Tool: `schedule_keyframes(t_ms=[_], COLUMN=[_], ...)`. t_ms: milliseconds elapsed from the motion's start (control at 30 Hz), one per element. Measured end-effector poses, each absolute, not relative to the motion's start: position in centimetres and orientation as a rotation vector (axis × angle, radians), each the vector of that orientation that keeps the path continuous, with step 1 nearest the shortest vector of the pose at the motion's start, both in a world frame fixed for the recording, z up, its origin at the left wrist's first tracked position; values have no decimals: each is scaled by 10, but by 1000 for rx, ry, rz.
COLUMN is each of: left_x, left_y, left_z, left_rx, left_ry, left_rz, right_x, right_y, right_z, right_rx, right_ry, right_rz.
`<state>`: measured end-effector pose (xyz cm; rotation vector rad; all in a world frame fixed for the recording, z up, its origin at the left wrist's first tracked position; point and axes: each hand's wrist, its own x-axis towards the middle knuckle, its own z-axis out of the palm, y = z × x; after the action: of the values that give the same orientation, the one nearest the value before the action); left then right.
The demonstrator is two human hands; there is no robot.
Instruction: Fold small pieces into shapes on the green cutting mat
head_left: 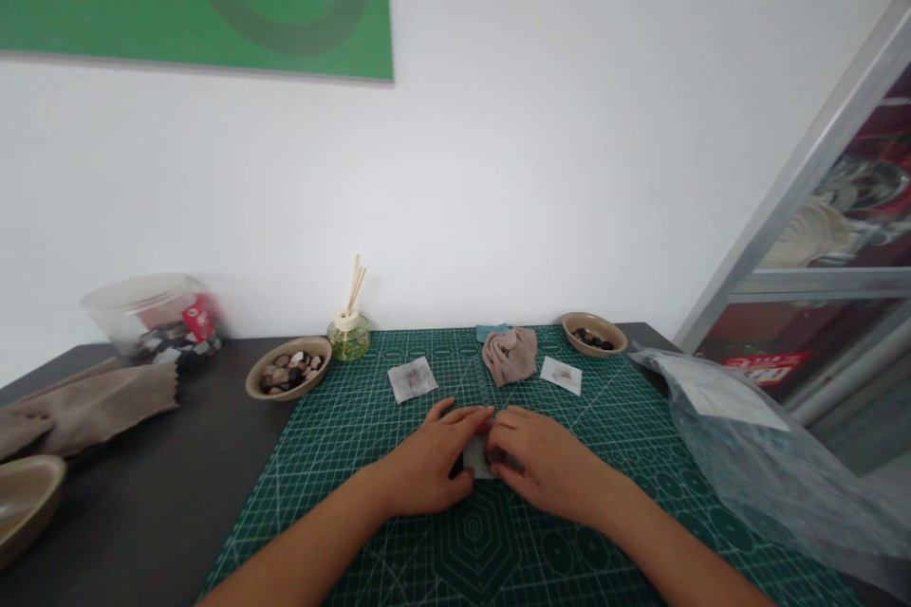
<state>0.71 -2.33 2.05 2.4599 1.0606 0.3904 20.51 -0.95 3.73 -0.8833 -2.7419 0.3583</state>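
Observation:
A small pale grey paper sheet [481, 463] lies on the green cutting mat [342, 484], between my two hands. My left hand [437, 463] holds down its left side, with the thumb at the near edge and the fingertips at the far edge. Something dark shows beneath the left palm. My right hand [537, 463] is closed at the sheet's right side, its fingers curled inward over a dark spot that I cannot make out. Beyond the hands lie a crumpled beige cloth [511, 356], a smudged paper square [413, 379] and a white card [562, 375] with a brownish mark.
Bowls of stones stand at the back left [288, 368] and back right [594, 334]. A reed diffuser [348, 337] is by the wall. Leftward are a clear tub [153, 318], a brown cloth [106, 403] and another bowl [28, 503]. A plastic bag [769, 465] covers the right edge.

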Motion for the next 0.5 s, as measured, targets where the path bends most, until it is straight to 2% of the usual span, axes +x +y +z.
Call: schedule_keyframes(t_ms=[100, 267, 500], left_x=[7, 8, 8], left_y=[-24, -24, -24], left_z=[21, 23, 23], left_rx=[2461, 2457, 2466], left_ry=[1047, 1060, 1052], left_rz=[396, 385, 384], right_x=[204, 204, 202], right_y=[-11, -10, -13], right_z=[38, 38, 37], right_rx=[-783, -925, -798], right_ry=[-2756, -2733, -2746], right_rz=[392, 326, 357])
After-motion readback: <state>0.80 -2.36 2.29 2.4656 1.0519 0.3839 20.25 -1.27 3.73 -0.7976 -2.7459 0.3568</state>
